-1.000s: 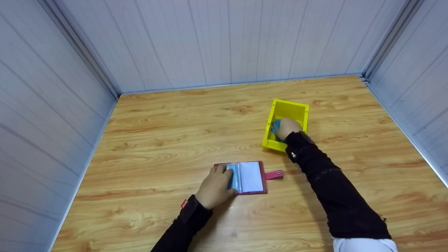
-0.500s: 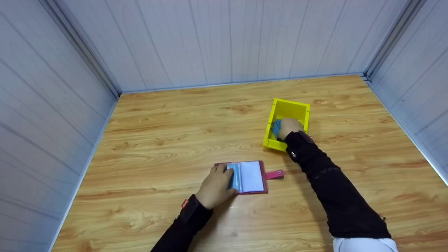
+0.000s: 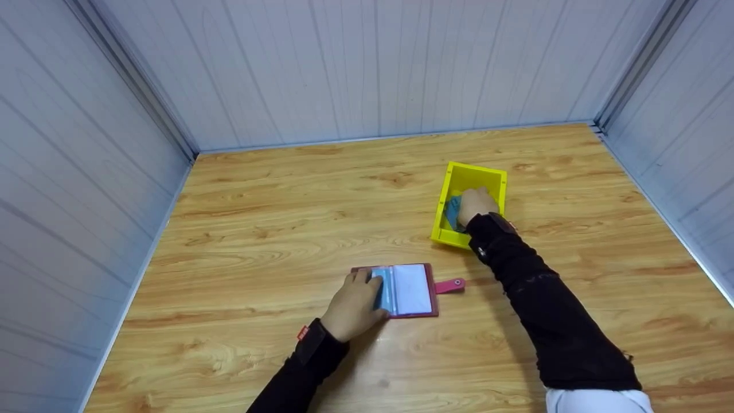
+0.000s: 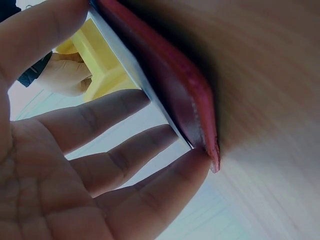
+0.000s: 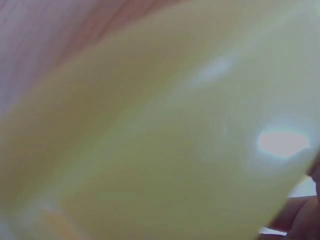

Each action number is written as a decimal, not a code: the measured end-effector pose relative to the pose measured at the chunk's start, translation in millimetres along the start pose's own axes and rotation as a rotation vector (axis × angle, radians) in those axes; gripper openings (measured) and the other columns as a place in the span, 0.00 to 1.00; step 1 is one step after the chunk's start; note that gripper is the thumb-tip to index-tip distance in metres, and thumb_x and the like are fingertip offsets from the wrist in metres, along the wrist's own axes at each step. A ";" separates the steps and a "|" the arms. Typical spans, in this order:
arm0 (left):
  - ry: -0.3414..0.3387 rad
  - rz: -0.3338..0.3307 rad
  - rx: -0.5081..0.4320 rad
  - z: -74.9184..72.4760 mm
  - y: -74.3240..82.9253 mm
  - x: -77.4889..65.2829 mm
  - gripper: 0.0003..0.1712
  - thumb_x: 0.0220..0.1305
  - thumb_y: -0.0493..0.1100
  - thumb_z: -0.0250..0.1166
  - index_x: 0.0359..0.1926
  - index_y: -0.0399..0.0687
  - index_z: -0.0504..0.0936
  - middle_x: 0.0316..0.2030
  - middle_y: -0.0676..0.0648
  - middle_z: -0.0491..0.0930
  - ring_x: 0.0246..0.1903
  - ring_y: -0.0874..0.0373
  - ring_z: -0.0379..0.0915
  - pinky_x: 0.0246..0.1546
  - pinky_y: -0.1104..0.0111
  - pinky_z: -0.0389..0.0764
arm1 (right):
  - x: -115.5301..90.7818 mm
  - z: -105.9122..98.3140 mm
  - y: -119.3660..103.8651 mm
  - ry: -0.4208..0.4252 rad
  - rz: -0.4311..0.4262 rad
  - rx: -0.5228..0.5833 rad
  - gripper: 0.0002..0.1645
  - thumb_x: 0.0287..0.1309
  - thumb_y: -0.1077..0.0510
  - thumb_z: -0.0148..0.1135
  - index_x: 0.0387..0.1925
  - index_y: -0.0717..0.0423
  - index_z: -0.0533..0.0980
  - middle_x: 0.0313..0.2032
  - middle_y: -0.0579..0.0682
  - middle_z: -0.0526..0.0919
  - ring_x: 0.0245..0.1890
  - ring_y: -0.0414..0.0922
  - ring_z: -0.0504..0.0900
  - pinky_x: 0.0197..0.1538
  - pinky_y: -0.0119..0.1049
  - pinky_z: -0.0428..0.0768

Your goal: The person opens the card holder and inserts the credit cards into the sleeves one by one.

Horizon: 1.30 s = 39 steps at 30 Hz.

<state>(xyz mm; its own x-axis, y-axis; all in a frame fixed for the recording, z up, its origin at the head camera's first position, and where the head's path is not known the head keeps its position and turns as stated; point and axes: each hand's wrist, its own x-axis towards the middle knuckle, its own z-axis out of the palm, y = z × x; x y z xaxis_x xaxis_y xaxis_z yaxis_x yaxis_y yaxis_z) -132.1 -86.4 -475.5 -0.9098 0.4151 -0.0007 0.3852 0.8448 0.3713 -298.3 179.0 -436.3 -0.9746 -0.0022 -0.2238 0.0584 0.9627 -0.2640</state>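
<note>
A pink-red card holder [image 3: 412, 289] lies spread flat on the wooden table, its clear sleeves showing and its snap strap [image 3: 450, 285] pointing right. My left hand [image 3: 355, 307] rests over its left half, thumb at the near edge. In the left wrist view, the fingertips [image 4: 165, 131] touch the edge of a sleeve just above the red cover [image 4: 192, 95]. My right hand [image 3: 477, 205] reaches down into a yellow box [image 3: 440, 229], beside blue-grey flat pieces [image 3: 453, 213] that look like cards. Its fingertips are mostly hidden, and I cannot tell whether they grip a card.
The box stands right of and beyond the card holder on the table [image 3: 275, 229]. White panel walls [image 3: 355, 69] close off the back and both sides. Yellow plastic [image 5: 150, 150] fills most of the right wrist view.
Inside the box, my right hand has shifted slightly and its knuckles have risen; the blue-grey pieces look less fanned out. My left hand and the card holder stay in place.
</note>
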 end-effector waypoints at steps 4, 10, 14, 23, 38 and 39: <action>-0.007 -0.002 -0.003 -0.2 0.3 0.3 0.36 0.54 0.50 0.73 0.59 0.33 0.75 0.60 0.30 0.71 0.60 0.34 0.68 0.60 0.49 0.73 | 1.7 -3.7 2.8 0.009 -0.014 0.072 0.09 0.58 0.69 0.49 0.33 0.68 0.76 0.38 0.62 0.77 0.38 0.54 0.74 0.46 0.47 0.78; -0.017 -0.013 -0.012 -0.4 0.7 0.4 0.37 0.55 0.50 0.72 0.61 0.33 0.75 0.61 0.30 0.70 0.60 0.34 0.68 0.61 0.49 0.73 | 1.8 -12.5 9.5 0.003 -0.040 0.218 0.17 0.57 0.68 0.47 0.15 0.54 0.61 0.17 0.46 0.59 0.17 0.43 0.60 0.23 0.32 0.63; -0.008 -0.002 -0.007 -0.3 0.8 -0.7 0.37 0.54 0.50 0.73 0.60 0.33 0.75 0.60 0.30 0.71 0.60 0.34 0.68 0.60 0.49 0.74 | -2.6 -20.1 12.2 0.034 -0.048 0.311 0.22 0.58 0.64 0.49 0.13 0.50 0.55 0.13 0.42 0.52 0.13 0.39 0.53 0.20 0.31 0.56; -0.007 -0.004 -0.013 -0.5 1.3 -0.1 0.38 0.54 0.50 0.73 0.61 0.32 0.74 0.61 0.30 0.70 0.60 0.34 0.68 0.61 0.49 0.73 | -26.8 -40.7 6.7 0.119 -0.056 0.566 0.21 0.67 0.55 0.47 0.55 0.63 0.69 0.40 0.56 0.76 0.28 0.44 0.77 0.36 0.37 0.81; -0.037 -0.020 -0.021 -2.8 1.9 -1.8 0.38 0.55 0.50 0.73 0.63 0.34 0.74 0.63 0.31 0.69 0.62 0.35 0.67 0.63 0.49 0.71 | -59.5 9.5 -12.6 -0.218 -0.174 0.914 0.15 0.63 0.63 0.56 0.49 0.64 0.68 0.30 0.48 0.78 0.28 0.41 0.80 0.35 0.33 0.83; -0.038 -0.023 -0.022 -2.7 2.1 -1.8 0.38 0.55 0.50 0.73 0.63 0.34 0.74 0.63 0.31 0.69 0.62 0.35 0.67 0.63 0.49 0.71 | -62.2 15.3 -13.6 -0.239 -0.181 0.909 0.15 0.63 0.62 0.57 0.50 0.64 0.68 0.30 0.48 0.80 0.28 0.41 0.80 0.35 0.33 0.83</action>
<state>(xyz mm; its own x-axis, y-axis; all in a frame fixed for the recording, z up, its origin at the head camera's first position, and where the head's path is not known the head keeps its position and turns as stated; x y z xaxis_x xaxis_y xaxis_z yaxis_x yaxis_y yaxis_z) -130.1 -86.3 -472.2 -0.9115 0.4088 -0.0443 0.3608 0.8468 0.3909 -235.1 161.9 -433.1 -0.9213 -0.2823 -0.2675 0.1548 0.3649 -0.9181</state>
